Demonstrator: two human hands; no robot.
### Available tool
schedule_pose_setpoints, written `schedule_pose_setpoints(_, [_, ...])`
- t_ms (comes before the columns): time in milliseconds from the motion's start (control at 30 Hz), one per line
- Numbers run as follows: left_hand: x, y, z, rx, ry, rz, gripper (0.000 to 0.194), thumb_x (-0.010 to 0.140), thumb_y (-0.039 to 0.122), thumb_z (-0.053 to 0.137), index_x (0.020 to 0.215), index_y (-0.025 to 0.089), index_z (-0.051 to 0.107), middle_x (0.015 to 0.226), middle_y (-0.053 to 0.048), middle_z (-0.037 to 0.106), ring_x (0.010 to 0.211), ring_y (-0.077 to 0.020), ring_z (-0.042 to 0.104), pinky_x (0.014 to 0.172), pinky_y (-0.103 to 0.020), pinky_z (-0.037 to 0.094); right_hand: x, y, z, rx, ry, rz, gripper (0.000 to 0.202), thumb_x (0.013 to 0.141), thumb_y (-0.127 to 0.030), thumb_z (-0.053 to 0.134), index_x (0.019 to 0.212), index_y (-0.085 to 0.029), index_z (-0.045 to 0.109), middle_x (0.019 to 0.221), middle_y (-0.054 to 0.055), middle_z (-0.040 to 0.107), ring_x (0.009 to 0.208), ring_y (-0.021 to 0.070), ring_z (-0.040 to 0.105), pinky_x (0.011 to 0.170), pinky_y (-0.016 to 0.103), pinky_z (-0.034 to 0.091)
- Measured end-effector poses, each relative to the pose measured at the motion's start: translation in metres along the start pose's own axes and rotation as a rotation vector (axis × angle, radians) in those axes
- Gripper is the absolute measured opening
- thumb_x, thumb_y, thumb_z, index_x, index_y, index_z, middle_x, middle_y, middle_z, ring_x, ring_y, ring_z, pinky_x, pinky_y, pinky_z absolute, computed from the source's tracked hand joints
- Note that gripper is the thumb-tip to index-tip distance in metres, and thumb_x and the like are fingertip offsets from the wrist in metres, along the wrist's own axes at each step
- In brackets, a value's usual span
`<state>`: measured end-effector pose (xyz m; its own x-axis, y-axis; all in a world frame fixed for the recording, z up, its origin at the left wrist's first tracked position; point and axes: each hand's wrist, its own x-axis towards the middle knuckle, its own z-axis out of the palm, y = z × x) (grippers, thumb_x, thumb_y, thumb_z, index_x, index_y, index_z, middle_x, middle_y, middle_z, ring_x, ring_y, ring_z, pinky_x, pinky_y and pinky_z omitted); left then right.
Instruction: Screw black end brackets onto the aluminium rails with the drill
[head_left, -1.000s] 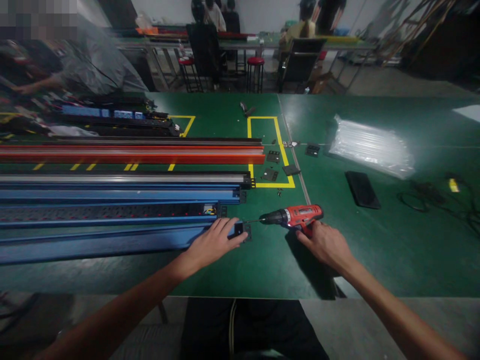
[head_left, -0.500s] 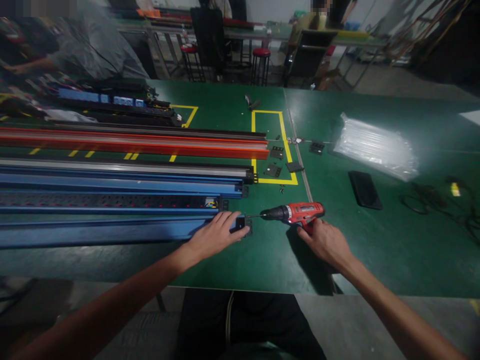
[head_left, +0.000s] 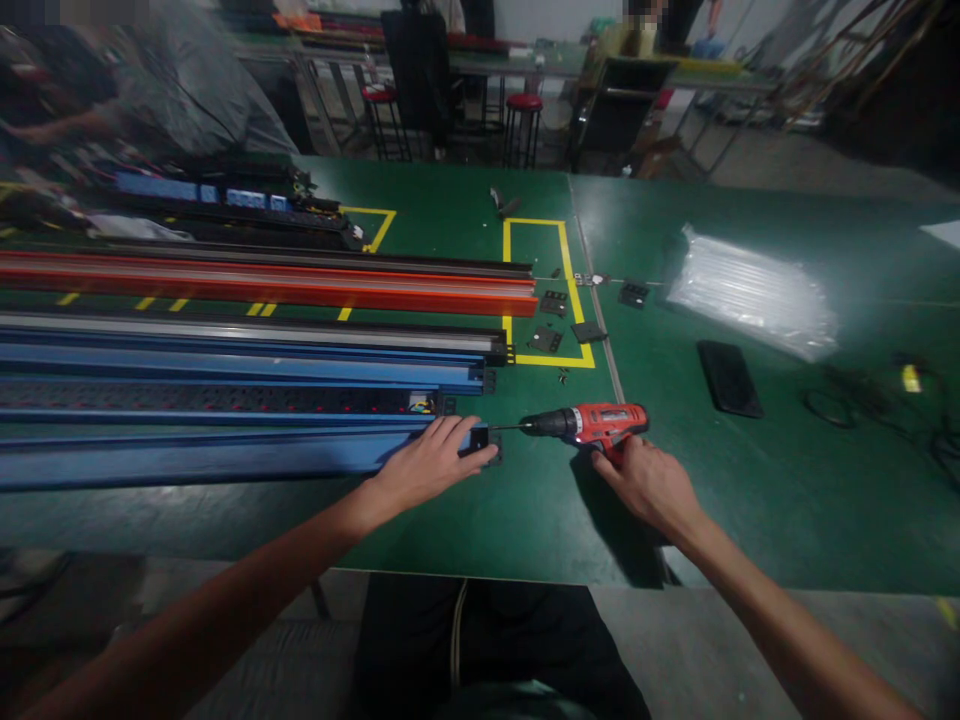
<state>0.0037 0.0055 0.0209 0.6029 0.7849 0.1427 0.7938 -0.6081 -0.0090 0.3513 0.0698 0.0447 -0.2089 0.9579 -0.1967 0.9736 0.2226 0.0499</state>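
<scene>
My right hand (head_left: 656, 482) is wrapped round the grip of a red and black cordless drill (head_left: 600, 424), which points left. Its long thin bit (head_left: 508, 427) reaches the black end cap (head_left: 493, 446) of the nearest blue metal profile (head_left: 225, 458). Across the right end of that profile lies my left hand (head_left: 431, 462), its fingers over the far edge and its thumb against the end cap, gripping it. Just behind is another blue profile (head_left: 360, 419) with a black strip of sockets in it.
Orange profiles (head_left: 375, 290) and further blue and black ones lie behind on the green table (head_left: 750, 500). Several black end plates (head_left: 547, 340) and small screws (head_left: 563, 377) are scattered nearby. A black phone-like slab (head_left: 730, 378) and a clear plastic bag (head_left: 750, 292) lie right. A co-worker (head_left: 202, 90) is at far left.
Almost nothing differs. The left thumb has shifted slightly up on the end cap, and the drill keeps its place with the bit at the profile's end.
</scene>
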Motion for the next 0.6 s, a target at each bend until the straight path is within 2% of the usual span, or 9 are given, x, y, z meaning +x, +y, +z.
schedule_pose_setpoints(333, [0.003, -0.004, 0.002, 0.058, 0.007, 0.013, 0.043, 0.1, 0.037, 0.061, 0.143, 0.032, 0.054, 0.14, -0.016, 0.052, 0.123, -0.0296, 0.054, 0.1, -0.045, 0.047, -0.002, 0.0, 0.01, 0.03, 0.109, -0.031, 0.063, 0.096, -0.068, 0.036, 0.096, -0.011, 0.064, 0.082, 0.021, 0.071, 0.072, 0.0317, 0.071, 0.064, 0.038, 0.047])
schedule_pose_setpoints(467, [0.002, -0.003, 0.005, 0.091, 0.041, 0.015, 0.045, 0.101, 0.04, 0.059, 0.144, 0.031, 0.052, 0.137, -0.016, 0.053, 0.119, -0.0298, 0.056, 0.097, -0.045, 0.048, -0.001, 0.005, 0.013, 0.117, 0.115, -0.022, 0.065, 0.089, -0.073, 0.046, 0.1, -0.011, 0.064, 0.089, 0.022, 0.073, 0.076, 0.0327, 0.071, 0.065, 0.039, 0.048])
schedule_pose_setpoints(600, [0.002, -0.004, 0.006, 0.089, 0.087, 0.008, 0.046, 0.103, 0.041, 0.055, 0.147, 0.029, 0.049, 0.136, -0.016, 0.055, 0.117, -0.0279, 0.057, 0.097, -0.042, 0.048, 0.003, 0.011, 0.013, 0.231, 0.064, -0.017, 0.051, 0.086, -0.059, 0.055, 0.103, -0.012, 0.065, 0.093, 0.02, 0.074, 0.08, 0.0322, 0.072, 0.068, 0.039, 0.049])
